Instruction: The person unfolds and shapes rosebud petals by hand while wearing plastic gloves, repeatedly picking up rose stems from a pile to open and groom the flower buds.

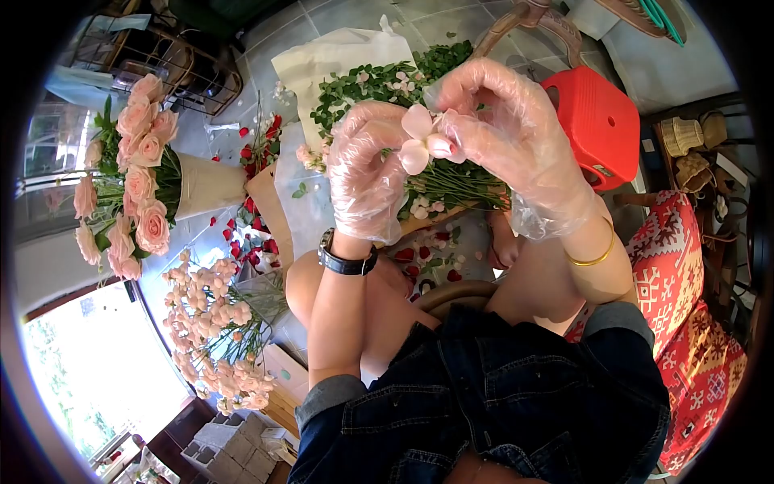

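Both of my hands wear clear plastic gloves and are raised over the floor. Between them is a pale pink flower (418, 139) with broad petals. My left hand (367, 171) curls closed at the flower's left side, its fingertips touching the petals. From the right, my right hand (512, 145) pinches the flower near its centre with thumb and finger. Below the hands lies a bundle of green leafy stems with small pale blooms (355, 93), partly hidden by the gloves.
Pink roses stand in a pale vase (208, 187) at left, with peach blooms (205, 302) below. Red petals (256, 234) litter the floor. White paper (302, 68) lies behind the greenery. A red stool (597, 121) and a patterned red cushion (673, 258) are at right.
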Available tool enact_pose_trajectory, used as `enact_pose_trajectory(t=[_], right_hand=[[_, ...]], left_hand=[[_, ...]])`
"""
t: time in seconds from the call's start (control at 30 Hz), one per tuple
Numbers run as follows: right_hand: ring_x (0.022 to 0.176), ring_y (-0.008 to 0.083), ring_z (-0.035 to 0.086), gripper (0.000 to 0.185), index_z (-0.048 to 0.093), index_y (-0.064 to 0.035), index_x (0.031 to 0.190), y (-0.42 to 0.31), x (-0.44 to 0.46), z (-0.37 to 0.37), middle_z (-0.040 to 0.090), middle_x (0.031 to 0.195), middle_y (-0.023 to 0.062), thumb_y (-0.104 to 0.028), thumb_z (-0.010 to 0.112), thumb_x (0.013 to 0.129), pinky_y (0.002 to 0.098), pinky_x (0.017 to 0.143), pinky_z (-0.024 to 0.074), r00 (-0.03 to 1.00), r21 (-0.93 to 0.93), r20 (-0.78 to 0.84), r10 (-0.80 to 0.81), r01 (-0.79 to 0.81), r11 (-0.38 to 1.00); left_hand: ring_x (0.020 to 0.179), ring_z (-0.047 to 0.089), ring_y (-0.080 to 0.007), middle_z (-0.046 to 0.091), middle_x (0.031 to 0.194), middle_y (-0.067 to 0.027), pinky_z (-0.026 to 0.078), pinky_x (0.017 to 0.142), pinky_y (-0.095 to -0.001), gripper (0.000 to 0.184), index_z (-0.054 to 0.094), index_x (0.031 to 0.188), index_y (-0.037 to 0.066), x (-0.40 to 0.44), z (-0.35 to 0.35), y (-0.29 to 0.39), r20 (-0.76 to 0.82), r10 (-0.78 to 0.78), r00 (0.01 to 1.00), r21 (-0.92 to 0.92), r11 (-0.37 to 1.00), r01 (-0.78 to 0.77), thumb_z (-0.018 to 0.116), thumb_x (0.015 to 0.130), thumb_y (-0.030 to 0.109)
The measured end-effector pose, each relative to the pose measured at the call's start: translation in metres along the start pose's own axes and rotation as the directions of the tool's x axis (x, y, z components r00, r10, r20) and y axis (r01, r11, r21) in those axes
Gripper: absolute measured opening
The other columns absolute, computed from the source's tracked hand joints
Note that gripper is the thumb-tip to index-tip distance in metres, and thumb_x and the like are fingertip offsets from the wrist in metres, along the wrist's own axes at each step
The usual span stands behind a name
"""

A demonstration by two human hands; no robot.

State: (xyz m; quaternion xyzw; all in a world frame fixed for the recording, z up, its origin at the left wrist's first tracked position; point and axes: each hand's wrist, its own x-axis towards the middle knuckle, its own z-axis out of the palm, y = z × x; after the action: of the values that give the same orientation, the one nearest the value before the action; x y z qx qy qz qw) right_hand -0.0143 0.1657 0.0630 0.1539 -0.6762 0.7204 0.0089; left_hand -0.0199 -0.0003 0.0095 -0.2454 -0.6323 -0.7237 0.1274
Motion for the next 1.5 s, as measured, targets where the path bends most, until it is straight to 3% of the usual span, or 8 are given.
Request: enact_pose_trajectory(t=[0.17,0.23,0.63,1.07,1.17,1.27,1.43,1.5], right_hand=[[0.068,0.0067,0.05,0.013,0.057,0.0004,0.088,0.004,0.002,-0.007,0.057,0.074,0.0014,-0.01,0.061,0.081,0.0218,0.063,0.0429,0.993,-0.049,0.103,-0.051,0.056,0.997],[0.069,0.0077,0.053,0.011,0.057,0.0017,0.09,0.0,0.002,-0.011,0.058,0.076,0.0031,-0.007,0.059,0.084,0.0219,0.064,0.0441,0.961,0.083,0.249,0.119,-0.143,0.986],[0.071,0.0093,0.056,0.013,0.058,0.002,0.089,0.004,0.007,-0.022,0.061,0.079,0.0045,-0.01,0.06,0.084,0.0229,0.066,0.0458,0.891,0.167,0.432,0.14,-0.231,0.958],[0.072,0.0099,0.055,0.023,0.059,-0.0002,0.089,-0.005,0.001,-0.007,0.06,0.078,0.0038,-0.023,0.054,0.087,0.0218,0.064,0.0439,0.887,0.28,0.41,0.213,-0.344,0.896],[0.071,0.008,0.052,0.026,0.06,-0.0009,0.091,0.0,-0.001,-0.003,0.059,0.082,0.0025,-0.025,0.052,0.089,0.02,0.062,0.0419,0.915,0.229,0.159,0.371,-0.4,0.887],[0.066,0.004,0.045,0.024,0.061,-0.0015,0.092,0.001,0.006,-0.008,0.057,0.081,-0.0017,-0.023,0.053,0.089,0.0173,0.059,0.0385,0.975,0.219,0.058,0.214,-0.221,0.95],[0.063,0.0054,0.043,0.017,0.061,-0.0026,0.089,0.003,0.006,-0.003,0.052,0.074,-0.0033,-0.018,0.063,0.082,0.018,0.058,0.0368,0.992,0.165,-0.111,-0.058,0.076,0.983],[0.066,0.0071,0.048,0.025,0.06,-0.0045,0.091,0.0,0.006,-0.008,0.054,0.076,-0.0009,-0.017,0.072,0.073,0.0194,0.061,0.0404,0.924,-0.317,0.106,-0.368,0.383,0.868]], left_hand=[[0.078,0.054,-0.0216,0.057,0.084,-0.009,0.043,0.066,-0.0314,0.015,0.057,0.076,0.003,0.003,-0.003,-0.001,0.042,0.019,0.999,0.039,0.999,-0.021,0.063,0.064,-0.004],[0.076,0.054,-0.0207,0.057,0.084,-0.0085,0.043,0.064,-0.0314,0.014,0.058,0.075,0.004,0.005,-0.005,-0.003,0.081,0.11,0.991,0.127,0.985,-0.12,0.064,0.064,-0.003],[0.076,0.055,-0.0197,0.056,0.085,-0.0082,0.044,0.064,-0.0297,0.018,0.06,0.077,0.003,0.006,-0.008,0.0,0.151,0.03,0.988,0.044,0.998,-0.037,0.062,0.062,-0.006],[0.084,0.054,-0.0203,0.057,0.09,-0.0092,0.043,0.077,-0.0326,0.021,0.061,0.085,0.001,0.001,-0.008,0.006,0.222,-0.006,0.975,-0.097,0.995,0.029,0.067,0.065,0.001],[0.084,0.054,-0.0203,0.057,0.089,-0.0089,0.044,0.078,-0.0328,0.021,0.06,0.085,0.001,-0.002,-0.002,0.008,0.123,-0.111,0.986,-0.18,0.975,0.132,0.07,0.066,0.004],[0.088,0.053,-0.0212,0.056,0.094,-0.0103,0.044,0.078,-0.0342,0.024,0.058,0.086,0.001,-0.002,-0.006,0.003,0.1,-0.149,0.984,-0.392,0.903,0.176,0.071,0.07,0.011],[0.089,0.053,-0.0203,0.055,0.095,-0.0103,0.043,0.079,-0.0338,0.032,0.056,0.092,0.002,-0.004,-0.009,-0.009,-0.034,-0.151,0.988,-0.402,0.907,0.125,0.07,0.07,0.021],[0.089,0.052,-0.0196,0.055,0.094,-0.0097,0.043,0.079,-0.0333,0.027,0.055,0.089,0.002,-0.001,-0.009,-0.007,-0.037,-0.107,0.994,-0.322,0.943,0.089,0.069,0.069,0.014]])
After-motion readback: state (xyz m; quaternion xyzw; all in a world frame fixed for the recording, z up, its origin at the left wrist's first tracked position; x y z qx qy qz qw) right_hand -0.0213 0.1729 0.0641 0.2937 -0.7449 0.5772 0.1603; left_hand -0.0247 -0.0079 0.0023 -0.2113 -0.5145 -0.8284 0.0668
